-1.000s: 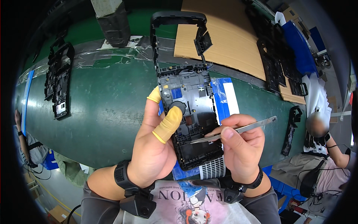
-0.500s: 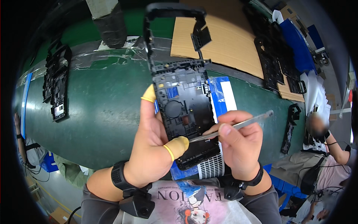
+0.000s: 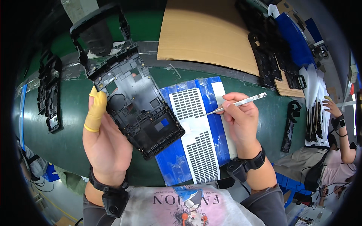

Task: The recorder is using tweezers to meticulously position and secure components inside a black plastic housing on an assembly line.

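Several black parts flank the blue board; left fingers grip a frame overlapping it, right fingers tweezers.

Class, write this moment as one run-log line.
left hand: holds black housing, tilted | right hand: holds tweezers | tweezers: tips at edge of white sheet, contact unclear | sheet: on blue backing

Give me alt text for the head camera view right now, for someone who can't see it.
A person's left hand holds a black plastic frame, and the right hand holds tweezers with the tip by the edge of a black-patterned white sheet. The sheet lies on a blue panel on a green table, with cardboard beyond.
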Demonstrator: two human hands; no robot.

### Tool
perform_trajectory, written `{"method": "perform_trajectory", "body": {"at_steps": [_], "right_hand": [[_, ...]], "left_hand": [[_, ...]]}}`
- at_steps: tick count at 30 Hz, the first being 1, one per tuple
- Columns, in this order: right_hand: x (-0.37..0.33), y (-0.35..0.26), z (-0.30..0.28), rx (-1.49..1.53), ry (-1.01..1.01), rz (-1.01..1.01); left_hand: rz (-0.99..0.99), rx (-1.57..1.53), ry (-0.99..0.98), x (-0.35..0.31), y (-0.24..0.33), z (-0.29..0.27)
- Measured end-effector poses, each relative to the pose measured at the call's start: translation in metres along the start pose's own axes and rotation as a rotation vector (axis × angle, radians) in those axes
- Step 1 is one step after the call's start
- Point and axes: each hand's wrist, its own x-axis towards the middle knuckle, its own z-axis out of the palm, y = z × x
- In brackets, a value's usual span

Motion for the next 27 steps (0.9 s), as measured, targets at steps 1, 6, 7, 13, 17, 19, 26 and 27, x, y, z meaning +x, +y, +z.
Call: {"method": "perform_trajectory", "body": {"at_steps": [1,6,7,13,17,19,26,27], "right_hand": [[0.001,0.003,-0.002,0.006,0.005,0.013],[0.002,0.003,-0.002,0.004,-0.005,0.034],[0.002,0.002,-0.002,-0.008,-0.012,0.038],[-0.002,-0.015,0.006,0.024,-0.018,0.08],[-0.028,-0.041,0.031,0.057,-0.085,0.068],[-0.039,-0.043,0.042,0.034,-0.149,0.016],[-0.047,-0.027,0.054,0.091,-0.147,0.02],[-0.047,-0.027,0.053,0.126,-0.153,0.017]], "left_hand": [[-0.01,0.004,0.008,0.001,-0.001,0.001],[-0.027,0.062,-0.013,0.001,-0.005,0.005],[-0.028,0.061,-0.011,0.001,-0.006,0.005],[-0.074,0.044,-0.063,-0.002,-0.013,0.011],[-0.288,0.048,-0.108,-0.011,-0.021,0.012],[-0.365,0.018,-0.13,-0.015,-0.025,0.009],[-0.405,-0.097,-0.153,-0.025,-0.028,0.009],[-0.404,-0.098,-0.152,-0.025,-0.028,0.009]]}}
